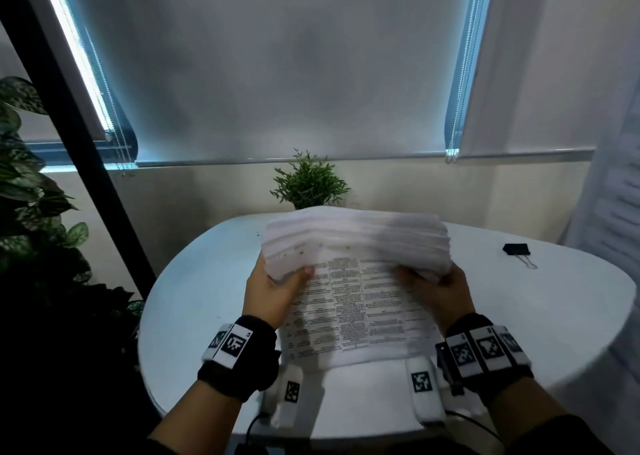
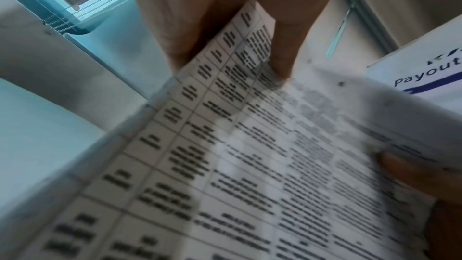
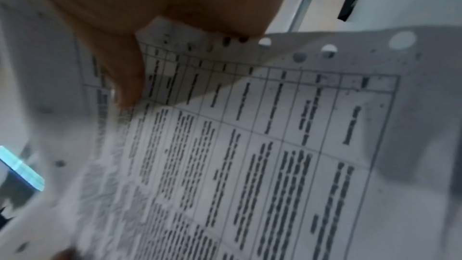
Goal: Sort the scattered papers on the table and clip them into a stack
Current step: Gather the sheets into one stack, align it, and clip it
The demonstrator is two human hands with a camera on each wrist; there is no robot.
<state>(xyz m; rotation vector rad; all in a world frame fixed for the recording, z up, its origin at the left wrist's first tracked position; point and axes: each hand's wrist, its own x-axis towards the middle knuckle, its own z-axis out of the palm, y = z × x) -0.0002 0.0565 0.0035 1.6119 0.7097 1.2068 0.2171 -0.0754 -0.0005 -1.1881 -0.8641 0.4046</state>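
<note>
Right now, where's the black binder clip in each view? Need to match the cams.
Head: binder clip lies on the white table, right of the paper stack, apart from both hands.
Left wrist: not in it.
Right wrist: binder clip at the upper right, beyond the punched top edge of the sheet.
Shared landmark: the printed table on the top sheet, seen in all three views.

A white round table [image 1: 194, 298] is set against a pale wall [image 1: 207, 191]. A drawn grey blind [image 1: 277, 66] covers the far window, daylight showing at both edges. A small plant [image 1: 309, 180] stands far; foliage [image 1: 27, 184] and a black pole [image 1: 76, 122] are seen left.
</note>
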